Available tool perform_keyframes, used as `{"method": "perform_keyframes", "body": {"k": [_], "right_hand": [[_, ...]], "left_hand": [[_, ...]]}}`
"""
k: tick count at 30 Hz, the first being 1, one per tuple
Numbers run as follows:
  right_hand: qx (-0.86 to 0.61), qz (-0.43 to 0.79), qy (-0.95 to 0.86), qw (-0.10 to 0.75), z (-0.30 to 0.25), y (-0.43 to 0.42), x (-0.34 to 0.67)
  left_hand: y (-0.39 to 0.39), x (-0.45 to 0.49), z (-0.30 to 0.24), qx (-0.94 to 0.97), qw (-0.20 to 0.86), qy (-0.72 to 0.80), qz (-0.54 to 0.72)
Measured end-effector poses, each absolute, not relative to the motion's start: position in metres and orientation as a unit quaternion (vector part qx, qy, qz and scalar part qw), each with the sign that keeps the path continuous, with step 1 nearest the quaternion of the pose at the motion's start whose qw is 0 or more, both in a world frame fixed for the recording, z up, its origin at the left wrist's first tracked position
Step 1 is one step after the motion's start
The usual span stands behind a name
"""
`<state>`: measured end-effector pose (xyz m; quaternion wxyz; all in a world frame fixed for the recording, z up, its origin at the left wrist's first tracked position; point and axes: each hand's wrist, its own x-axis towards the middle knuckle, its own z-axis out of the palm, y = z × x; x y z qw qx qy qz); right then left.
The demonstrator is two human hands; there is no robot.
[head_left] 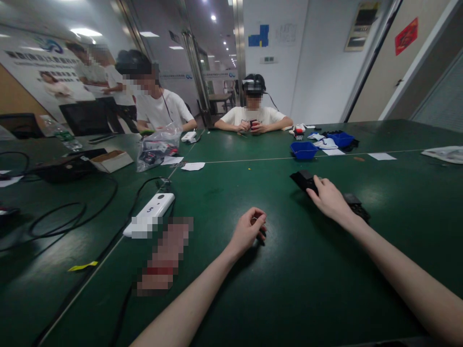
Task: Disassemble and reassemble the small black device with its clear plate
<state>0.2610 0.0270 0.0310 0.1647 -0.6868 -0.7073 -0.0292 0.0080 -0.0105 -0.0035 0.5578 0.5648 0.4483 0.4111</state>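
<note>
My right hand (328, 196) reaches out over the green table at the right. Its thumb and fingers are closed on a flat black piece (303, 179), whose far end sticks out to the left; what kind of thing it is I cannot tell. Beyond my right wrist lies a dark, lumpy black item (356, 205), partly covered by the wrist. Near the middle of the table is my left hand (249, 227), fingers loosely curled and a little apart, with no object visible in it.
A white power strip (150, 216) with black cables lies left, beside a blurred pinkish object (166, 255). Farther back are a clear plastic bag (157, 147), an open cardboard box (112, 161) and a blue tray (304, 150). Two people sit across the green table (231, 183).
</note>
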Motion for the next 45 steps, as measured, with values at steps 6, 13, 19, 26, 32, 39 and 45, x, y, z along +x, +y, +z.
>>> {"method": "perform_keyframes", "body": {"k": [6, 13, 19, 26, 32, 39, 45], "right_hand": [[-0.544, 0.313, -0.729, 0.274, 0.02, -0.007, 0.207], [-0.451, 0.599, -0.594, 0.289, 0.008, -0.024, 0.184], [-0.42, 0.671, -0.554, 0.258, 0.006, -0.028, 0.181], [-0.383, 0.716, -0.517, 0.27, 0.006, -0.027, 0.182], [-0.449, 0.593, -0.607, 0.28, -0.001, -0.011, 0.19], [-0.584, 0.139, -0.74, 0.304, -0.014, 0.027, 0.245], [-0.693, -0.006, -0.703, 0.161, -0.026, 0.039, 0.278]], "left_hand": [[-0.009, 0.009, -0.006, 0.502, 0.581, 0.442, 0.464], [-0.002, 0.004, -0.013, 0.571, 0.484, 0.464, 0.473], [-0.001, 0.003, -0.015, 0.581, 0.453, 0.483, 0.473], [0.0, 0.002, -0.015, 0.548, 0.521, 0.452, 0.473], [-0.007, 0.006, -0.007, 0.524, 0.563, 0.462, 0.441], [-0.012, 0.006, 0.001, 0.558, 0.542, 0.483, 0.403], [-0.011, 0.005, 0.001, 0.61, 0.502, 0.483, 0.377]]}}
